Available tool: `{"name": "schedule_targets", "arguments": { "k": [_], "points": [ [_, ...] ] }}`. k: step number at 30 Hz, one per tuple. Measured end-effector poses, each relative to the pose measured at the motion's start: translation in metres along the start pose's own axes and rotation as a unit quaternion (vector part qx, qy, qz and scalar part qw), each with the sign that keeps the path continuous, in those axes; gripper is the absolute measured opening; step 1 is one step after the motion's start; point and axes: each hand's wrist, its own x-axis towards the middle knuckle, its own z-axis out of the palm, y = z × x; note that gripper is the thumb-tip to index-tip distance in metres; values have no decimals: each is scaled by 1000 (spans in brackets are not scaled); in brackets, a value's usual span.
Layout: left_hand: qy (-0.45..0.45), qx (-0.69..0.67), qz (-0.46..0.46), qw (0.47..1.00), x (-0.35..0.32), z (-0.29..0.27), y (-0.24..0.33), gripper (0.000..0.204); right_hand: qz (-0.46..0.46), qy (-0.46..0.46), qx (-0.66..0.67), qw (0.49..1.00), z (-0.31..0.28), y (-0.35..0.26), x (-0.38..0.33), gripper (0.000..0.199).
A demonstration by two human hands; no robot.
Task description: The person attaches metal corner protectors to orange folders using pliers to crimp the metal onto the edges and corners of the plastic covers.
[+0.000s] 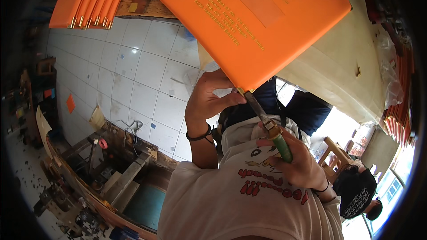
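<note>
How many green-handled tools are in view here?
1: the green-handled tool is in the right hand, its metal tip at a corner of the orange folder. Others may be hidden.

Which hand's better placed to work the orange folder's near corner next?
Likely the right hand: it grips the green-handled tool, its metal end at the gold corner piece of the orange folder. The left hand, beside that corner, shows no tool.

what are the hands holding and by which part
Right hand: a slim metal tool, by its green handle. Left hand: at the flat orange folder's lower corner; whether it grips, I can't tell.
</note>
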Motion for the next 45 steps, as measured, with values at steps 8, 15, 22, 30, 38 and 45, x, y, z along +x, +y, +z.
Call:
{"name": "schedule_targets", "arguments": {
  "k": [8, 15, 22, 30, 38, 45],
  "points": [
    [-2, 8, -23, 1000, -1, -1, 1, 31, 18, -10, 23, 1000, -3, 6, 2, 40],
    [7, 45, 10, 999, 0, 0, -4, 28, 35, 21, 7, 999, 1, 5, 1, 38],
    [39, 60, 23, 997, 1, 5, 0, 27, -18, 17, 1, 1000, 0, 6, 0, 46],
    [47, 69, 24, 996, 2, 7, 0, 25, -23, 17, 7, 1000, -1, 12, 2, 47],
    [47, 84, 8, 995, 3, 7, 5, 24, -28, 46, -30, 998, -3, 17, 2, 41],
    [62, 81, 15, 995, 1, 10, 3, 25, -30, 93, 10, 995, -2, 19, 4, 47]
  ]
}}
